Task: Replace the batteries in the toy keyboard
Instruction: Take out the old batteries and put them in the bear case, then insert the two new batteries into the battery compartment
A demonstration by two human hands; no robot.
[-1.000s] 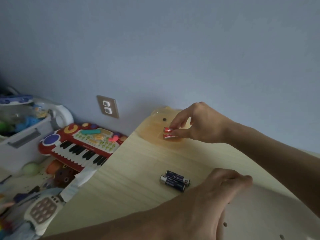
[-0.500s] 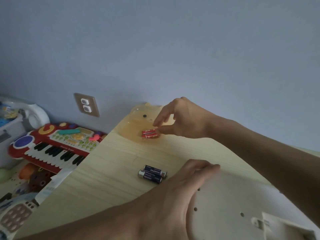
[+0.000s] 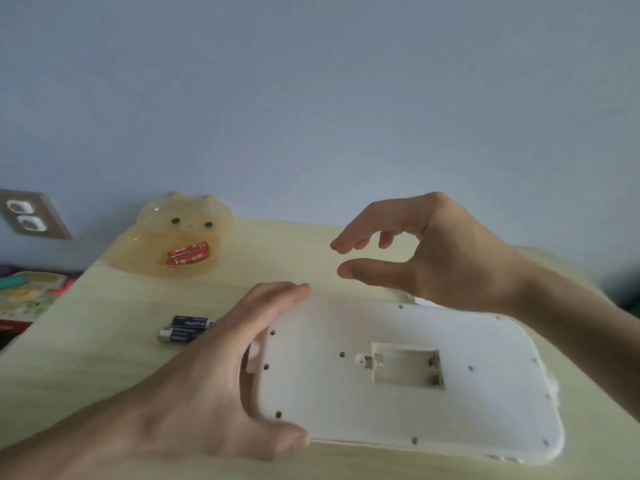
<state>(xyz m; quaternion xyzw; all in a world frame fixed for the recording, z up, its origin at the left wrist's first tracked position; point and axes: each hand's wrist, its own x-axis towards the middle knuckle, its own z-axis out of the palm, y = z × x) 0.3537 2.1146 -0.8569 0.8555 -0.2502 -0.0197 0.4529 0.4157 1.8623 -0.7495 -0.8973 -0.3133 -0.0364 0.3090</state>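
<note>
Pale wooden table (image 3: 86,375) fills the lower view, set against a blue-grey wall (image 3: 311,98).

Nearest, the left hand (image 3: 207,386) spans the left end of a white plastic toy keyboard (image 3: 346,407) that lies face down on the table. Its fingers (image 3: 273,303) are straight and held together, reaching to the far left corner. The thumb (image 3: 287,436) is spread wide and rests at the near edge.

In the middle of the keyboard's underside, a rectangular battery compartment (image 3: 403,374) stands open, with metal contacts showing at its right end.

Just left of the left hand, two dark blue cylindrical batteries (image 3: 185,329) lie side by side on the table, touching each other.

Farther back, the right hand (image 3: 433,258) hovers above the keyboard's far edge and holds nothing. Its fingers are loosely curled and its thumb is set apart below them.

At the table's far left corner sits a translucent yellow bear-shaped dish (image 3: 156,233). Two red cylindrical batteries (image 3: 188,252) lie inside it, side by side.

On the wall to the left is a beige wall outlet plate (image 3: 29,216). Below it, off the table's edge, part of a colourful red toy (image 3: 24,299) shows, blurred.
</note>
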